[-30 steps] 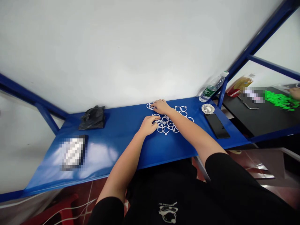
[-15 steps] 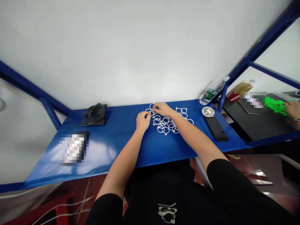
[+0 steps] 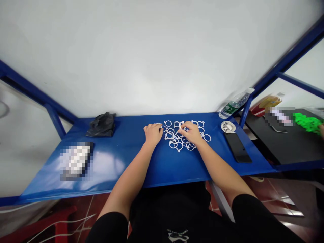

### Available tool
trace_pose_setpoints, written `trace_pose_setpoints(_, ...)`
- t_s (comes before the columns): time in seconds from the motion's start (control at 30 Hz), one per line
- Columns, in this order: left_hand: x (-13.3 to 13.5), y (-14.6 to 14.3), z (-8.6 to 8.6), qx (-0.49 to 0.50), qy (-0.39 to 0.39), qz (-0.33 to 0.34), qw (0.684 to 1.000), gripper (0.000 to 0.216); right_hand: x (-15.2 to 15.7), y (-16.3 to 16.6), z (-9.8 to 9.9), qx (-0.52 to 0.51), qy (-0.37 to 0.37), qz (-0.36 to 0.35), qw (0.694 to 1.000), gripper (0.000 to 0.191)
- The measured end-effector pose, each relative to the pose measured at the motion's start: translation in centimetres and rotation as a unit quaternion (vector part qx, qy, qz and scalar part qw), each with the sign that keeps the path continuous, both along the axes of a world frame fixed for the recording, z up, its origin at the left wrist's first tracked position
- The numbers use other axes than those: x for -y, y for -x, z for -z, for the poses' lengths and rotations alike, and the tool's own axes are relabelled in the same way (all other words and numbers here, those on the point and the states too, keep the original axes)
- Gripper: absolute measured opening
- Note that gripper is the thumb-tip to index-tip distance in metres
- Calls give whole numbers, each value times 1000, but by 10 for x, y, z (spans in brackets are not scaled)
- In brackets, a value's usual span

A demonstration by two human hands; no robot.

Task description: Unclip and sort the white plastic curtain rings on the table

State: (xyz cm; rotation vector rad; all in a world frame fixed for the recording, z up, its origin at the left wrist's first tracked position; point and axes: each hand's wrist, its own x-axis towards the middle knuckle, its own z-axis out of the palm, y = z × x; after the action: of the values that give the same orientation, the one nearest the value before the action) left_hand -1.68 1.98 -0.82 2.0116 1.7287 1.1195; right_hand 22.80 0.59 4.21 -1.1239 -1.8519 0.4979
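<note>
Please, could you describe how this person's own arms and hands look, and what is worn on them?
The left hand and right hand wear no gloves, and I see no watch or band at either wrist. Short, plain black sleeves leave the forearms uncovered. They match the black shirt, which has a white print on its front.

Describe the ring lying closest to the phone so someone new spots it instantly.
On the blue table, find the scatter of white rings around the right hand. Just right of that hand, toward the black phone, lies one ring. It sits farthest right of all the rings, at the scatter's outer edge.
</note>
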Motion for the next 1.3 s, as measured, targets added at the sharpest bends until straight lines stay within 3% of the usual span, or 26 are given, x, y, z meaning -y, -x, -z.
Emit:
trace_pose_setpoints(0.17,-2,7,-4,-7,0,-10,1000,22,1,1,8,-40,47,30,998,30)
trace_pose_setpoints(0.3,0,8,-10,33,-24,-6,999,27,3,3,9,-50,28,-9,998,55)
trace_pose_setpoints(0.37,2,6,-13,46,-37,-8,998,25,4,4,11,-36,14,-23,999,57)
trace_pose_setpoints(0.6,8,-1,-15,83,-61,4,995,18,4,8,15,-39,32,-30,998,52)
trace_pose_setpoints(0.83,11,-4,-13,115,-87,6,990,19,4,10,11,-68,71,29,995,20)
trace_pose_setpoints(1.07,17,-7,-12,160,-49,62,984,17,2,9,11,-138,89,9,986,13)
trace_pose_setpoints(1.3,16,-9,-15,130,-104,50,985,19,1,9,11,-144,114,-3,983,21)
